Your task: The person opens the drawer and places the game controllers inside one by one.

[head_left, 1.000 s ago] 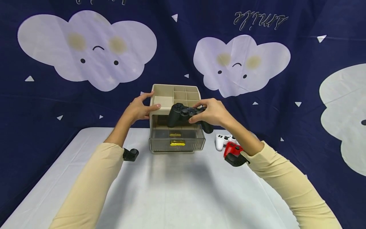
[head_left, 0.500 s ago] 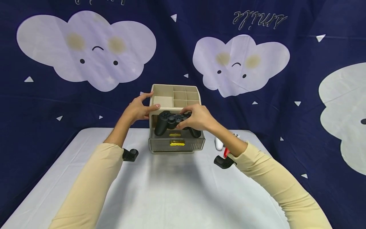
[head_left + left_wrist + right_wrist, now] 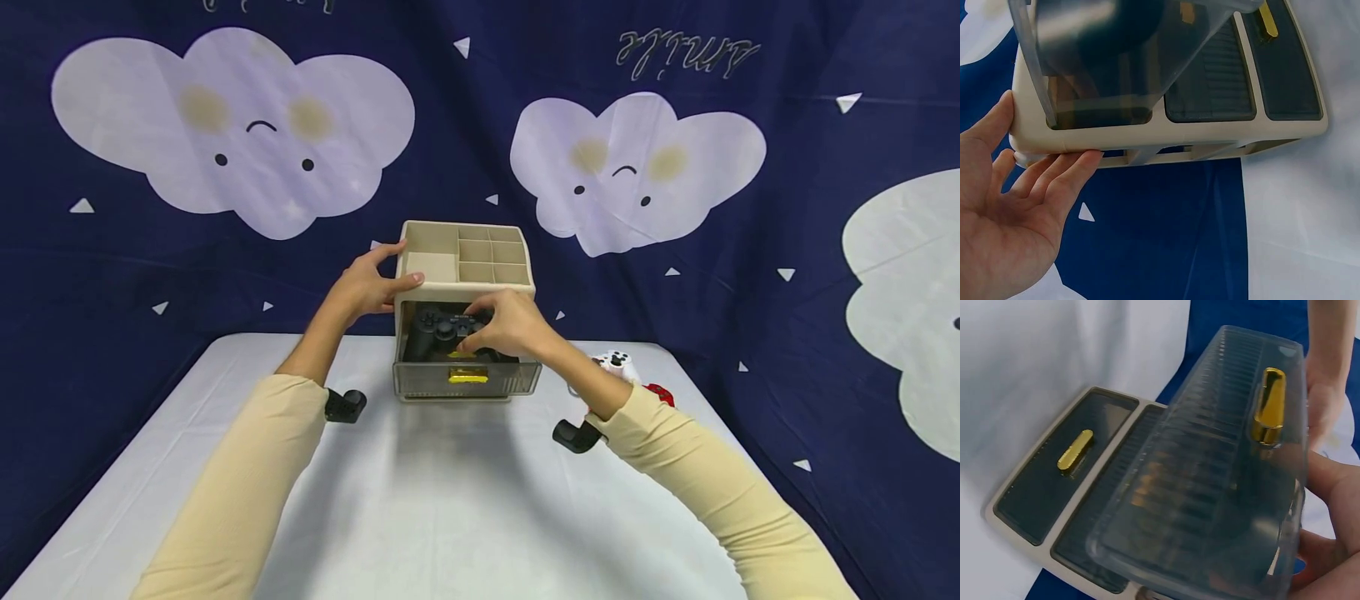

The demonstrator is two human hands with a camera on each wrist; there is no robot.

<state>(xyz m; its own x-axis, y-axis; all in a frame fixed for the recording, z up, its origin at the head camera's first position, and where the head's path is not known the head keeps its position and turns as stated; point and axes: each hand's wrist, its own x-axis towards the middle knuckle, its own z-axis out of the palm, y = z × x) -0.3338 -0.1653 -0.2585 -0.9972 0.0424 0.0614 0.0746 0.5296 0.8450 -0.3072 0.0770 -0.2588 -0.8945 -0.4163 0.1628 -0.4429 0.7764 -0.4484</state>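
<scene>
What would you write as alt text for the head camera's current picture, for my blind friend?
A person's right hand pinches a black game controller in the pulled-out, see-through drawer of a beige organizer, while the left hand holds the organizer's left side. On the white table, to the right, lie a white controller and a red controller, both partly hidden.

black controller (image 3: 446, 332) partly behind right fingers (image 3: 487, 301), red controller (image 3: 662, 394) mostly behind sleeve (image 3: 712, 475), upper-left lettering (image 3: 327, 7) cut off
</scene>
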